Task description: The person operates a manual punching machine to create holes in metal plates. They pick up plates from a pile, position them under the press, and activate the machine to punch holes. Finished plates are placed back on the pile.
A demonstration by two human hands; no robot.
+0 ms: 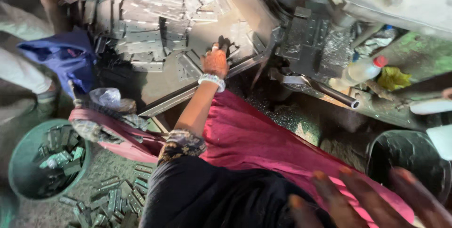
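Beside the press machine [310, 39], on the sloped metal tray [165, 91] to its left, lay a heap of flat punched metal plates [150, 20]. Left hand [215, 61] reached out along the tray, arm nearly straight, wrist wearing a pale beaded bracelet [212, 79]. Palm faced down on a plate at the near edge of the heap, close to the machine's jaw side; the fingertips were dark and partly hidden, so whether they were curled round the plate's edge or only pressing on it could not be told.

Plates judged stiff, thin, fairly light singly but heavy in a stack; edges likely sharp, faces probably oily and slick. Best hold would be by the long edges, thumb opposite fingers, clear of the punched holes.

Right hand [372, 197] hung close under the camera, blurred, fingers spread wide and holding nothing, well away from the machine and above a dark bucket [407, 162].

More plates sat in a green tub [44, 162] far left of the machine, and others were scattered on the floor [110, 202] beside it. A plastic bottle [360, 70] stood just right of the machine.
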